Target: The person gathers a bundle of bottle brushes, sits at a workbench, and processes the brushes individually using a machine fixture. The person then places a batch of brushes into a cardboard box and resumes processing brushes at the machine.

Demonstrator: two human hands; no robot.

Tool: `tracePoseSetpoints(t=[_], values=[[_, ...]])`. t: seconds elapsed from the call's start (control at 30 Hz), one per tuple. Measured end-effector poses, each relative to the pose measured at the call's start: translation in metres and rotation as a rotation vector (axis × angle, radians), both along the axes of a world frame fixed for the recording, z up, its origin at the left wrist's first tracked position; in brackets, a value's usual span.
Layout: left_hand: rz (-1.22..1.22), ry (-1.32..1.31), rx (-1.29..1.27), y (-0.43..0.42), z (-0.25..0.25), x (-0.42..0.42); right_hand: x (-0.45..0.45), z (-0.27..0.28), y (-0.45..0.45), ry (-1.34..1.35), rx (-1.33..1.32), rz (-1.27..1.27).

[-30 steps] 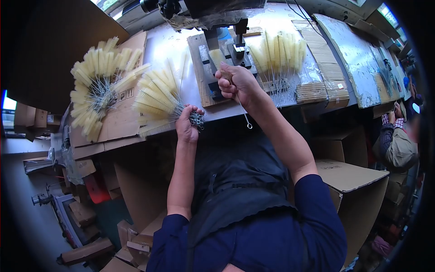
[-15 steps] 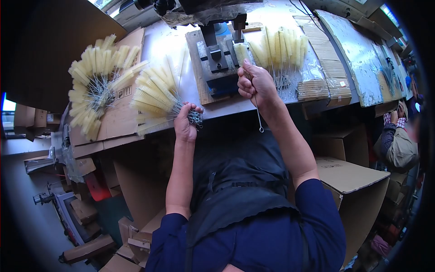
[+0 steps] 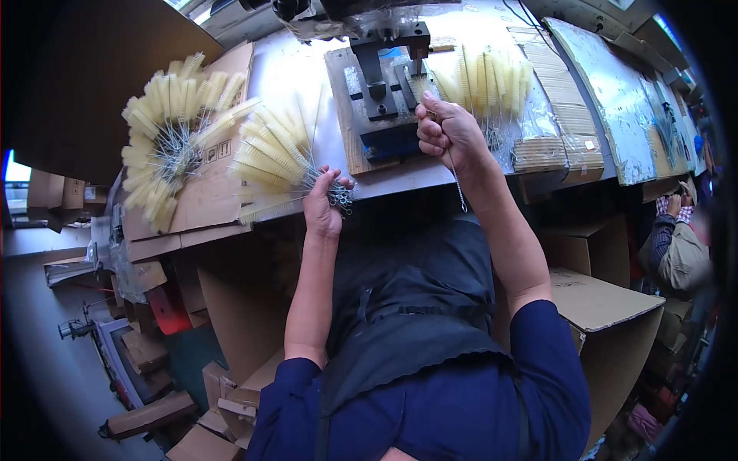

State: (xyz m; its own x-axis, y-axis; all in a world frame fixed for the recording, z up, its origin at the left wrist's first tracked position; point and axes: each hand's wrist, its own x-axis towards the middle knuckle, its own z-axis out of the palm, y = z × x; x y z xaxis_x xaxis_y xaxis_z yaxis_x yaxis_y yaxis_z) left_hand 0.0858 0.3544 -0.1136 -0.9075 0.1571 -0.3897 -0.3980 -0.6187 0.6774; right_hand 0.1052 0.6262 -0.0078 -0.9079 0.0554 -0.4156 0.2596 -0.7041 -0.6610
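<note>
My left hand [image 3: 324,201] is closed round the looped wire ends of a bunch of bottle brushes [image 3: 269,154]; their pale yellow bristles fan out to the left over the table. My right hand [image 3: 452,129] grips a single bottle brush [image 3: 459,184] by its twisted wire stem, the looped end hanging below the fist. The bristle end of that brush points up beside the black metal press [image 3: 377,84]; whether it touches the press I cannot tell.
A large fan of brushes [image 3: 165,146] lies on cardboard at the left. More brushes [image 3: 492,81] lie right of the press, near flattened cardboard [image 3: 557,131]. An open carton [image 3: 615,303] stands below at the right. Another person [image 3: 680,242] sits at the far right.
The whole view has shifted slightly, the table scene moving a little to the right. Both hands keep their grips, and the single brush's bristle end shows less beside the press.
</note>
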Motion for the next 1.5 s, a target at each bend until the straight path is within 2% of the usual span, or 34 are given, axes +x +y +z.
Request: tracePoseSetpoints(t=[0.1, 0.23, 0.33, 0.4, 0.5, 0.57, 0.63, 0.7, 0.73, 0.87, 0.9, 1.0, 1.03, 1.07, 1.13, 1.23, 1.3, 1.5], values=[[0.045, -0.001, -0.051, 0.003, 0.004, 0.003, 0.005, -0.004, 0.008, 0.040, 0.034, 0.030], [0.020, -0.024, 0.014, -0.008, -0.004, 0.002, 0.004, -0.004, 0.031, 0.048, 0.367, -0.049], [-0.011, -0.018, -0.007, -0.012, -0.002, 0.004, -0.008, -0.011, 0.068, 0.004, 0.834, -0.108], [-0.014, -0.007, 0.043, -0.012, 0.000, 0.006, -0.017, -0.010, 0.071, -0.100, 1.314, -0.260], [-0.030, 0.020, 0.131, -0.011, 0.002, 0.011, -0.014, -0.026, 0.058, 0.292, 1.938, -0.833], [-0.059, 0.064, 0.149, -0.013, 0.006, 0.018, -0.004, -0.022, 0.015, 0.396, 1.457, -0.739], [-0.095, 0.101, 0.170, -0.014, 0.013, 0.026, 0.008, -0.011, -0.042, 0.340, 1.084, -0.291], [-0.145, 0.142, 0.062, -0.016, 0.021, 0.034, -0.001, -0.015, -0.090, 0.264, 0.819, -0.046], [-0.171, 0.163, 0.007, -0.018, 0.025, 0.039, -0.010, -0.020, -0.107, 0.271, 0.719, -0.039], [-0.295, 0.198, -0.084, -0.027, 0.035, 0.057, -0.029, -0.019, -0.134, 0.245, 0.630, -0.011], [-0.295, 0.183, -0.086, -0.028, 0.038, 0.061, -0.035, -0.033, -0.138, 0.277, 0.578, -0.121], [-0.263, 0.157, -0.045, -0.033, 0.030, 0.064, -0.019, -0.020, -0.134, 0.425, 0.518, -0.416], [-0.243, 0.143, -0.030, -0.033, 0.026, 0.065, -0.015, -0.004, -0.132, 0.477, 0.380, -0.522], [-0.224, 0.129, -0.014, -0.035, 0.022, 0.064, -0.009, 0.001, -0.123, 0.505, 0.396, -0.556], [-0.184, 0.116, 0.022, -0.036, 0.014, 0.057, 0.007, 0.004, -0.109, 0.429, 0.439, -0.420], [-0.135, 0.131, 0.052, -0.032, 0.010, 0.043, 0.012, -0.009, -0.098, 0.199, 0.287, -0.147], [-0.099, 0.144, 0.039, -0.026, 0.017, 0.033, 0.008, -0.019, -0.086, 0.140, 0.226, -0.072], [-0.044, 0.117, 0.036, -0.018, 0.013, 0.006, -0.008, -0.003, -0.070, 0.073, 0.166, 0.052]])
